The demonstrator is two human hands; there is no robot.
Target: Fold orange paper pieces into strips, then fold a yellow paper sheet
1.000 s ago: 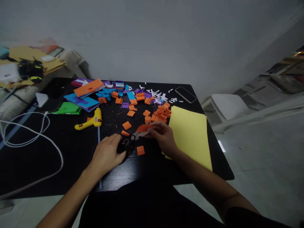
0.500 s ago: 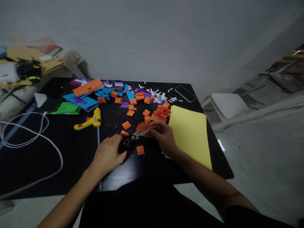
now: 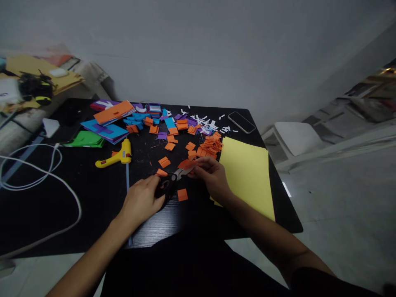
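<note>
My left hand (image 3: 142,197) is closed round the black handles of a pair of scissors (image 3: 175,177). The metal blades point up and right, to an orange piece of paper (image 3: 187,164). Pinching that paper at its right end is my right hand (image 3: 213,178), its fingertips close to the blade tips. A loose orange square (image 3: 182,194) lies on the black table just below the scissors. Another orange piece (image 3: 161,173) sits by my left fingers. Beyond my hands are several folded orange pieces and an orange pile (image 3: 209,146).
Yellow sheets (image 3: 247,173) lie under my right forearm. A yellow glue gun (image 3: 116,155) stands left of my hands, with coloured paper stacks (image 3: 105,131) behind. White paper scraps (image 3: 206,123) and a phone (image 3: 241,122) are at the back. A white cable (image 3: 66,179) loops at left.
The scissor blades have shifted slightly at the orange paper; both hands keep their hold in nearly the same place. The view has moved a little.
</note>
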